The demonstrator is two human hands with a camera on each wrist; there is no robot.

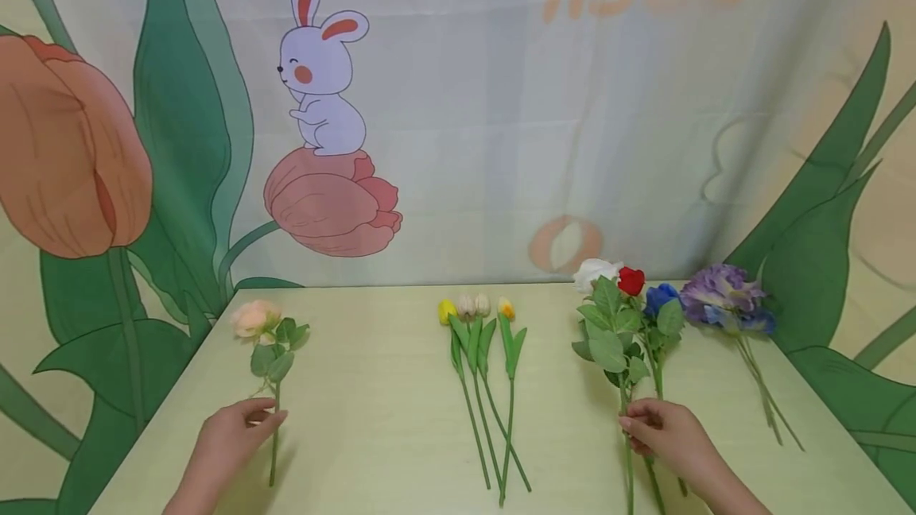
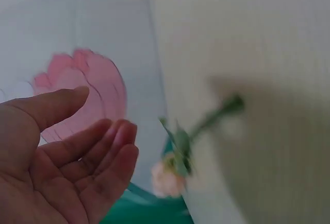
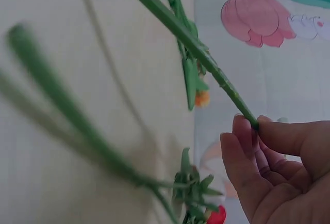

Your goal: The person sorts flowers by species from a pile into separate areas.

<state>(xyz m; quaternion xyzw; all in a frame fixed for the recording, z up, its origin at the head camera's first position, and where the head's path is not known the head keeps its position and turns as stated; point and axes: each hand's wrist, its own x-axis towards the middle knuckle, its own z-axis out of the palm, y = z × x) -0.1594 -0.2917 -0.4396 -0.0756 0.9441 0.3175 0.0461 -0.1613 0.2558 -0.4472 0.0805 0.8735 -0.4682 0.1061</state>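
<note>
My left hand (image 1: 232, 435) is beside the stem of a peach rose (image 1: 256, 318) at the table's left. In the left wrist view its thumb and loosely bent fingers (image 2: 111, 154) are apart, and the rose's stem (image 2: 216, 116) lies beyond them. On the right, my right hand (image 1: 665, 427) pinches a green stem (image 3: 191, 44) between thumb and fingertips; it leads up to a white rose (image 1: 596, 272). Close beside that flower are a red rose (image 1: 631, 282) and a blue rose (image 1: 661, 300), their leaves overlapping in the head view.
Several tulips (image 1: 475, 332), yellow, pale and orange-tipped, lie mid-table with crossing stems. A purple-blue flower bunch (image 1: 724, 296) lies at the far right. Behind the pale table (image 1: 358, 420) hangs a printed curtain (image 1: 458, 102) with a rabbit and tulips.
</note>
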